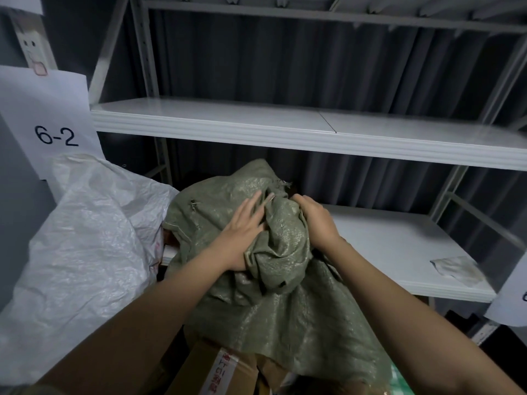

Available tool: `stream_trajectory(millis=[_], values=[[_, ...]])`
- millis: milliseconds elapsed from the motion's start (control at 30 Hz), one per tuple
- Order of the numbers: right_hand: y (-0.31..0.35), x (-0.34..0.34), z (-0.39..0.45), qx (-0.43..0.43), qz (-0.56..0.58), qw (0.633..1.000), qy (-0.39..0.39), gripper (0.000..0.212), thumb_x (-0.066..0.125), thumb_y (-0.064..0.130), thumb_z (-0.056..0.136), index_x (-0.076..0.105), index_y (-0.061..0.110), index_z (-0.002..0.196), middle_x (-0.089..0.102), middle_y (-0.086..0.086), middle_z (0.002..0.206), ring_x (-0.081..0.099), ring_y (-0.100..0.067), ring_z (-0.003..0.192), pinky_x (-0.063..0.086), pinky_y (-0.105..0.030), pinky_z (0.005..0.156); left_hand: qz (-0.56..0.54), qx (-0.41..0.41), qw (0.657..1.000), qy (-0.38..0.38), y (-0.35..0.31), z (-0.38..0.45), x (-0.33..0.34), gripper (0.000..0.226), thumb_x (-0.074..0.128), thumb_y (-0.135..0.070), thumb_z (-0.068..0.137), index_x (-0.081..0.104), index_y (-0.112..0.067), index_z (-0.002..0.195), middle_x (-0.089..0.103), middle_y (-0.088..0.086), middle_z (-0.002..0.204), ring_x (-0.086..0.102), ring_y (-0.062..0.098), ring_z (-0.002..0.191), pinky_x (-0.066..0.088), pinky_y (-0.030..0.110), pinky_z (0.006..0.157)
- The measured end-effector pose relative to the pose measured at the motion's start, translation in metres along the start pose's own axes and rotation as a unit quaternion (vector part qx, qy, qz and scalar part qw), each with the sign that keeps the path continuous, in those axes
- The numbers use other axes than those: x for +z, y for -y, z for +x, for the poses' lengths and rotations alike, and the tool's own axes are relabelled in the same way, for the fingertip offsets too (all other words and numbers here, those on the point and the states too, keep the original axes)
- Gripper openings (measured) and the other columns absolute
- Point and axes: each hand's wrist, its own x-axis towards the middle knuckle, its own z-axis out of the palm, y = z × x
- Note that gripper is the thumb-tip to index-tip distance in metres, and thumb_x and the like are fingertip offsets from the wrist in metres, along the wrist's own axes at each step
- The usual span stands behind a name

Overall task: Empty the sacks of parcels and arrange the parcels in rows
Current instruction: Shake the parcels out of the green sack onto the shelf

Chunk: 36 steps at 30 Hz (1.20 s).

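My left hand [247, 223] lies flat on the crumpled olive-green woven plastic sack [273, 283], fingers straight and spread against the cloth, while my right hand [313, 220] is curled over a bunched fold near the sack's top, grasping it; its fingertips are tucked out of sight behind the fabric. The sack stands in front of me, leaning against the front edge of the lower white metal shelf [399, 246], and it drapes down over brown cardboard parcels with red-printed tape [219, 369], which show only at the bottom edge, partly covered by the sack and cut off by the frame. What is inside the sack I cannot see. To its left slumps a translucent white woven plastic sack [85, 240], touching the green one; some red print shows faintly through it, too blurred to read. Above that hangs a white paper label marked 6-2 [54, 124]. The upper white metal shelf [285, 126] runs across the view. On the lower shelf, far right, lies a small crumpled whitish scrap [456, 269], hard to identify. A second white label [510, 292] is cut off at the right edge.
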Motion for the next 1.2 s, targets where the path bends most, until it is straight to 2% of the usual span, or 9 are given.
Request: stream_trajectory(millis=[200, 367, 500, 600, 700, 767, 900, 1100, 1200], values=[[0.002, -0.011, -0.008, 0.057, 0.272, 0.960, 0.042, 0.014, 0.061, 0.016, 0.084, 0.057, 0.022, 0.095, 0.062, 0.005, 0.098, 0.058, -0.014, 0.089, 0.049, -0.040, 0.085, 0.037, 0.011, 0.999, 0.013, -0.004, 0.016, 0.025, 0.099, 0.064, -0.054, 0.082, 0.006, -0.018, 0.154, 0.004, 0.001, 0.161, -0.003, 0.012, 0.148, -0.018, 0.029, 0.114], [-0.005, -0.026, -0.021, 0.063, 0.305, 0.941, 0.134, 0.039, 0.066, 0.004, 0.086, 0.059, 0.019, 0.121, 0.063, -0.001, 0.120, 0.060, -0.009, 0.107, 0.045, -0.021, 0.091, -0.007, -0.035, 0.999, -0.020, -0.003, 0.023, 0.035, 0.071, 0.061, -0.040, 0.089, 0.031, -0.012, 0.146, 0.049, 0.007, 0.139, 0.047, 0.023, 0.129, 0.038, 0.034, 0.105], [-0.015, -0.038, -0.035, 0.174, 0.558, 0.777, 0.232, 0.080, 0.072, 0.024, 0.062, 0.049, 0.017, 0.137, 0.059, -0.011, 0.130, 0.059, -0.023, 0.113, 0.050, -0.034, 0.091, 0.085, -0.039, 0.995, -0.044, -0.003, 0.029, 0.041, 0.048, 0.055, -0.028, 0.094, 0.041, -0.011, 0.136, 0.055, 0.007, 0.126, 0.053, 0.023, 0.117, 0.046, 0.039, 0.094], [-0.019, -0.033, -0.039, 0.181, 0.417, 0.846, 0.279, 0.133, 0.087, 0.063, 0.046, 0.015, 0.031, 0.154, 0.037, 0.006, 0.147, 0.044, -0.015, 0.131, 0.040, -0.033, 0.107, 0.140, -0.026, 0.989, -0.043, -0.002, 0.035, 0.044, 0.050, 0.059, -0.019, 0.093, 0.041, -0.012, 0.138, 0.053, 0.006, 0.127, 0.052, 0.022, 0.116, 0.048, 0.039, 0.092], [-0.021, -0.015, -0.037, 0.162, 0.181, 0.933, 0.266, 0.149, 0.089, 0.062, 0.044, -0.015, 0.045, 0.149, 0.002, 0.007, 0.162, 0.020, -0.018, 0.146, 0.027, -0.042, 0.118, 0.138, 0.017, 0.988, -0.059, -0.002, 0.033, 0.037, 0.051, 0.057, -0.029, 0.094, 0.041, -0.017, 0.141, 0.048, 0.003, 0.135, 0.050, 0.022, 0.118, 0.049, 0.039, 0.087], [-0.026, -0.002, -0.034, 0.147, 0.116, 0.951, 0.245, 0.153, 0.085, 0.069, 0.033, -0.016, 0.050, 0.147, 0.004, 0.007, 0.162, 0.019, -0.019, 0.146, 0.028, -0.046, 0.117, 0.151, 0.072, 0.982, -0.087, 0.000, 0.028, 0.036, 0.048, 0.061, -0.021, 0.091, 0.047, -0.020, 0.136, 0.052, 0.003, 0.129, 0.054, 0.023, 0.111, 0.052, 0.037, 0.074], [-0.027, 0.019, -0.030, 0.099, 0.064, 0.967, 0.226, 0.121, 0.090, 0.049, 0.045, 0.021, 0.045, 0.144, 0.045, 0.005, 0.142, 0.047, -0.020, 0.127, 0.044, -0.041, 0.102, 0.165, 0.098, 0.977, -0.091, 0.003, 0.015, 0.043, 0.042, 0.071, -0.012, 0.080, 0.058, -0.022, 0.119, 0.056, 0.003, 0.112, 0.058, 0.021, 0.096, 0.049, 0.030, 0.057], [-0.024, 0.029, -0.030, 0.023, -0.155, 0.974, 0.162, 0.060, 0.066, 0.026, 0.081, 0.037, 0.024, 0.134, 0.053, -0.007, 0.125, 0.055, -0.032, 0.109, 0.045, -0.036, 0.078, -0.075, 0.001, 0.982, 0.173, 0.017, 0.002, 0.024, 0.043, 0.070, -0.039, 0.082, 0.057, -0.029, 0.122, 0.032, -0.006, 0.144, 0.036, 0.010, 0.128, 0.035, 0.030, 0.105], [-0.022, 0.030, -0.032, -0.010, -0.188, 0.971, 0.147, 0.055, 0.062, 0.015, 0.081, 0.039, 0.022, 0.131, 0.051, -0.006, 0.124, 0.053, -0.031, 0.110, 0.042, -0.035, 0.075, -0.252, -0.070, 0.959, 0.111, 0.030, 0.001, -0.004, 0.023, 0.071, -0.026, 0.084, 0.067, -0.029, 0.106, 0.049, -0.009, 0.136, 0.043, 0.003, 0.122, 0.032, 0.032, 0.111]])
